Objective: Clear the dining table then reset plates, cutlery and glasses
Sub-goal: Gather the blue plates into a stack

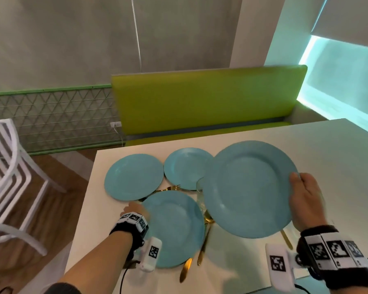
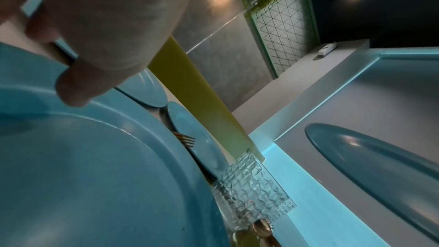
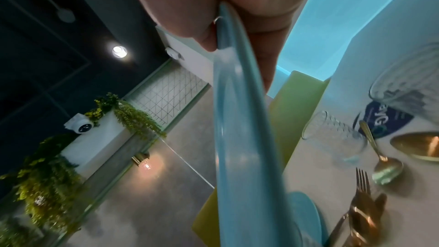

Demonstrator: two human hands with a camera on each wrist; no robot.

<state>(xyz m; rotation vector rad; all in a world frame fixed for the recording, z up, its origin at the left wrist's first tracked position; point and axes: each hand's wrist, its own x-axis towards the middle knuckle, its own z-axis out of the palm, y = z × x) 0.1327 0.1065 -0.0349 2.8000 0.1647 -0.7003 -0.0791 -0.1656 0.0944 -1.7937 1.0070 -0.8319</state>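
The white table runs away from me toward the green bench, and nearly everything on it is crowded into the near left corner. Biggest of all is the raised plate in my right hand: thumb on top of the rim, fingers curled under, the disc tilted and hanging above the tabletop. It reaches out leftward from my grip, so its far edge overhangs the glass and the gold cutlery below.

My left hand is on the left rim of the near plate, which lies flat on the table. The wrist view shows a fingertip pressing down on the rim, but whether the other fingers curl under it I cannot tell.

What the next move turns on, I judge, is this: the raised plate sits to the right of and above the near plate, close beside it — stacking them means carrying my right hand leftward and down.

Behind those two lie the left plate and the back plate, flat and almost touching. A fork pokes out between the plates. The cut glass stands between the near plate and the raised one — it is the thing most likely to be knocked.
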